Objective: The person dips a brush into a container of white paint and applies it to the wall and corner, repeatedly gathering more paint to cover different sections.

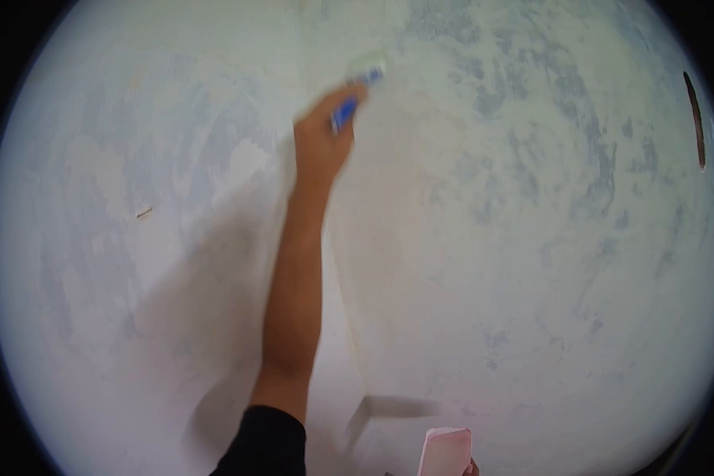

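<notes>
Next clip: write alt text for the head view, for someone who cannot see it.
A raised left hand holds a blurred blue-handled tool up at a patchy white and blue-grey wall. At the bottom edge, the right hand, barely in view, holds a pale pink board.

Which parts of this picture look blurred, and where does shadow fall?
Head view: the raised left hand and its blue-handled scraper are smeared by motion; the shadow of the arm lies on the patchy white and blue wall beside it; the fisheye lens rounds the dark border.
</notes>
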